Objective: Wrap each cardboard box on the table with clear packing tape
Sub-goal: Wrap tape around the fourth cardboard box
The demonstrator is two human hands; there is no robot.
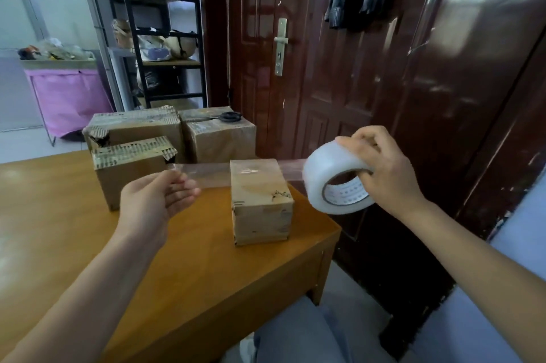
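Mostly visible, but some bits are hard to read: the left hand (156, 200) is blurring at the fingertips, so the exact grip on the tape strip (204, 175) is unclear. Its fingers are curling together around the strip's free left end, apparently pinching it. The strip itself is nearly see-through and is fading against the boxes behind it. The right hand (381, 167) is gripping the tape roll (334, 176), fingers curling over the top rim and thumb going into the core, partly hidden by the roll. It is holding the roll off the table's right edge.

The strip is stretching level from the roll on the right, across the top far part of the small box (260, 203), to the left fingers. Whether it is touching the box top I cannot tell. The small box is standing upright near the right edge of the wooden table (74, 229), between the two hands and slightly nearer than the strip.

Three bigger boxes are sitting farther back: the torn-top box (130, 173) at left, the wide box (133, 126) behind it, and the far box (221, 138) to its right with black scissors (227, 116) lying on top.

Print inside the roll's core is too small to read; dark scribbles on the small box are illegible.
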